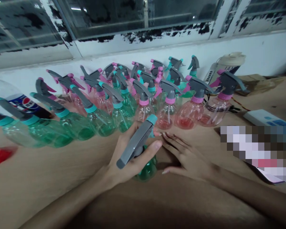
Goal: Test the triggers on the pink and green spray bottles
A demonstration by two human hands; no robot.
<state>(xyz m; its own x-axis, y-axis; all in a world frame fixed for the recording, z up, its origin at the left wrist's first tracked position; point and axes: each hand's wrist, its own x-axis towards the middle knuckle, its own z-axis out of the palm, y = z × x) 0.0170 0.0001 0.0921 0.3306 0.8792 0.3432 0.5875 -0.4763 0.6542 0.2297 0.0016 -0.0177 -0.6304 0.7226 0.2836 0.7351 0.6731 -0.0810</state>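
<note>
My left hand point(131, 156) is wrapped round the neck of a green spray bottle point(146, 168) with a grey and teal trigger head. The bottle stands near the middle of the table, and the hand hides part of its neck. To its right, my right hand point(183, 156) lies flat with fingers stretched out, holding nothing. Just beyond the hands stand several clear pink spray bottles point(165, 119) with pink collars. Farther left is a row of green spray bottles point(101, 122) with teal collars.
Behind these, more spray bottles crowd toward the white wall point(264, 51). A Pepsi bottle point(26, 105) lies tilted at the left, near a red packet point(1, 157). At the right are a coffee cup point(231, 62), brown packaging point(259, 82), a white box point(268, 119) and a phone-like item, partly blurred point(259, 152).
</note>
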